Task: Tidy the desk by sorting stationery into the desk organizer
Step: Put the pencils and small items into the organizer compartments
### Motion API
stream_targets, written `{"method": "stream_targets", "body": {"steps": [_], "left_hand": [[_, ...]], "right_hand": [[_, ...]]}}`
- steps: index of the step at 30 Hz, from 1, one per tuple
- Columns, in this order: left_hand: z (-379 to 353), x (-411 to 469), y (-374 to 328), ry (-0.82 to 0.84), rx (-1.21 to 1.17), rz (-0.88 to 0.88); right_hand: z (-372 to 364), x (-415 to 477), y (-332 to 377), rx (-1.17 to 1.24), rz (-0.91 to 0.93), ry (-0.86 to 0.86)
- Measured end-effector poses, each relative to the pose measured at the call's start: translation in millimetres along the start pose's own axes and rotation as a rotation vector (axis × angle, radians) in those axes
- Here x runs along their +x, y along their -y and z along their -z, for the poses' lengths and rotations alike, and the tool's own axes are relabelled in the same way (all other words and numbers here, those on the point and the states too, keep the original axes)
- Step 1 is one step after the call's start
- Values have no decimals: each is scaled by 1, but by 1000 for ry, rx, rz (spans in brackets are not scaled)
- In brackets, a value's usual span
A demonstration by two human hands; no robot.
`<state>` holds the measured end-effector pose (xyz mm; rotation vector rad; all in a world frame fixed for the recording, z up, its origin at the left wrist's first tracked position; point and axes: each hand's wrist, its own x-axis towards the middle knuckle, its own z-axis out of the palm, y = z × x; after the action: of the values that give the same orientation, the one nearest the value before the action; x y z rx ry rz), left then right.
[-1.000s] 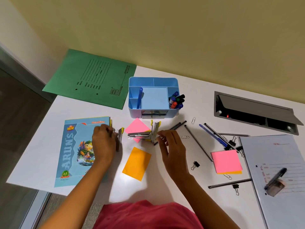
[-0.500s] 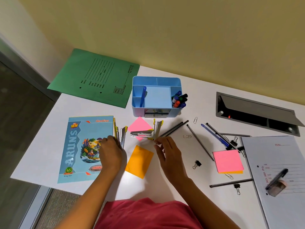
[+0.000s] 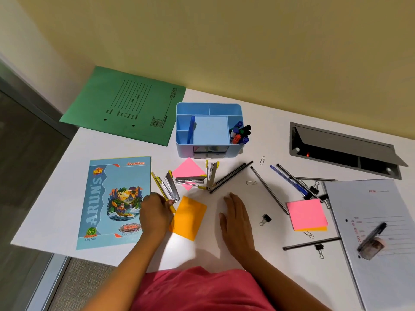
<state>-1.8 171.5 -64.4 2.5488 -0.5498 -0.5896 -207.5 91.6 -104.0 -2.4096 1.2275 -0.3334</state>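
The blue desk organizer (image 3: 208, 108) stands at the back of the white desk (image 3: 235, 254), holding a blue pen (image 3: 191, 129) and several markers (image 3: 240, 133). Two small staplers (image 3: 167, 187) with yellow trim lie beside the notebook, and my left hand (image 3: 155, 215) pinches their near ends. Two more staplers (image 3: 202, 178) lie on a pink sticky note (image 3: 187, 168) in front of the organizer. My right hand (image 3: 235, 217) lies flat on the desk, fingers straight, holding nothing. Black pencils (image 3: 231, 176) and a blue pen (image 3: 288, 179) lie to the right.
A blue notebook (image 3: 112, 203) and a green folder (image 3: 125, 104) sit at left. An orange note (image 3: 189, 217) lies between my hands. At right are a pink and orange note pad (image 3: 306, 214), binder clips (image 3: 266, 219), paper clips, a grey file (image 3: 377, 243) and a cable tray (image 3: 343, 150).
My right hand has let go of the staplers on the pink note and drawn back flat onto the desk. My left hand has slid toward me along the left staplers.
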Motion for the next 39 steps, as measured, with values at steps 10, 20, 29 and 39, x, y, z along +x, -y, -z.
{"method": "stream_targets", "body": {"steps": [10,20,29,39], "left_hand": [[11,-7,1,4,-67,70],[66,-8,-20,-252,-151,-275],[91,32,-93,-378,-76,-576],[69,81,-114,-181,128,-633]], "right_hand": [[0,-1,-18,-88,23,38],[-3,-3,-23,-47,18,7],[-3,-3,-24,-41,21,4],[-4,-3,-25,-51,19,5]]}}
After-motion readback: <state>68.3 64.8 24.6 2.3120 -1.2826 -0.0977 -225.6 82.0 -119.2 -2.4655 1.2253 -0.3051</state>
